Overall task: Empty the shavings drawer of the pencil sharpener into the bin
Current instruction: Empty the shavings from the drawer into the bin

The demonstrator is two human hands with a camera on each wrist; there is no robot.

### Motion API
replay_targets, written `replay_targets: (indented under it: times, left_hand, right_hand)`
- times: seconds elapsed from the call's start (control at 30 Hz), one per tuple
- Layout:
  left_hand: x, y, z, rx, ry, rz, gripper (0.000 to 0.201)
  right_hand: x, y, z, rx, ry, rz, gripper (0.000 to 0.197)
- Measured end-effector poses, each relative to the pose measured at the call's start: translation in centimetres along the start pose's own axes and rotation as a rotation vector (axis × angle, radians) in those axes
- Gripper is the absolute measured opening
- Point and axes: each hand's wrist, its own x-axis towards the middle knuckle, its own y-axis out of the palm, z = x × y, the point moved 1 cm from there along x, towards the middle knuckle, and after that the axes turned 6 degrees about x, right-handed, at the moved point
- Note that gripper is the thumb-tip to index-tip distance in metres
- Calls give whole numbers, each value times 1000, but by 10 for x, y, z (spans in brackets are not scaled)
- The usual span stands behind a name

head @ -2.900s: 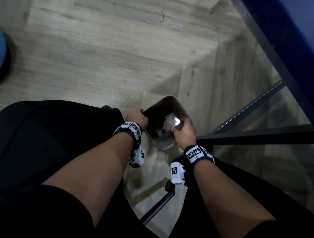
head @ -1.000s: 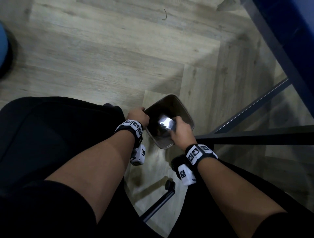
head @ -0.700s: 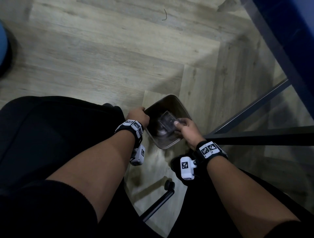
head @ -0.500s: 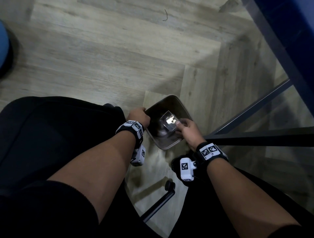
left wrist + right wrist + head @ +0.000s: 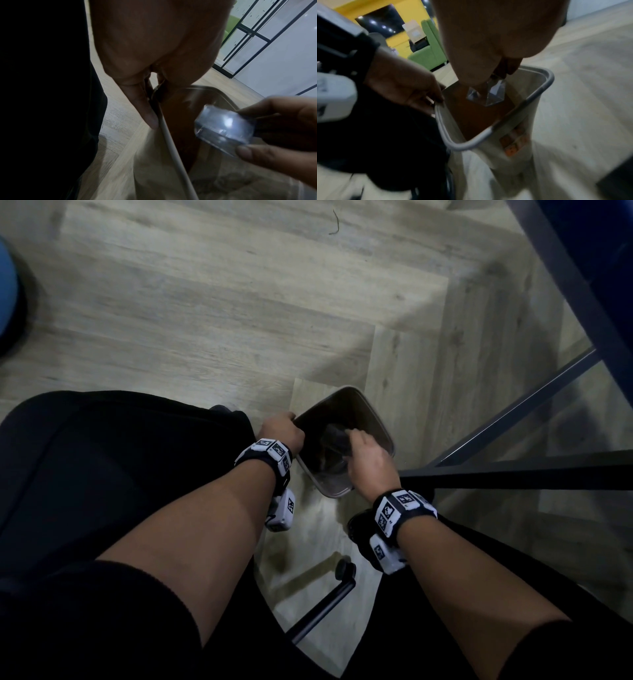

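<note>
Right hand [image 5: 368,463] pinches clear drawer [image 5: 224,129] over bin [image 5: 537,96] | left hand [image 5: 282,433] grips rim

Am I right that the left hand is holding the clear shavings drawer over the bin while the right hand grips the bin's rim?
Hands are swapped. The right hand holds the shavings drawer over the bin; the left hand grips the rim, per both wrist views.
</note>
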Motion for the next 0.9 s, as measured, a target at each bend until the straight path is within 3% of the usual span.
replay_targets:
  times: [0.27, 0.4, 0.67, 0.77, 0.9]
  left_hand:
    - [5, 2, 2, 21, 6, 24, 34]
    - [8, 3, 3, 15, -4, 43, 35]
    - [-3, -15, -22, 101, -67, 20, 59]
    - [-19, -39, -53, 192, 40, -1, 64]
    - [-61, -78, -98, 336, 328, 68, 57]
  right_hand:
    - [1, -2, 2, -53, 34, 99, 48]
    - [4, -6, -1, 111, 203, 39, 40]
    - [-3, -46, -9, 482, 396, 77, 50]
    - [-10, -60, -12, 587, 483, 85, 51]
    - [-15, -63, -35, 797, 510, 25, 59]
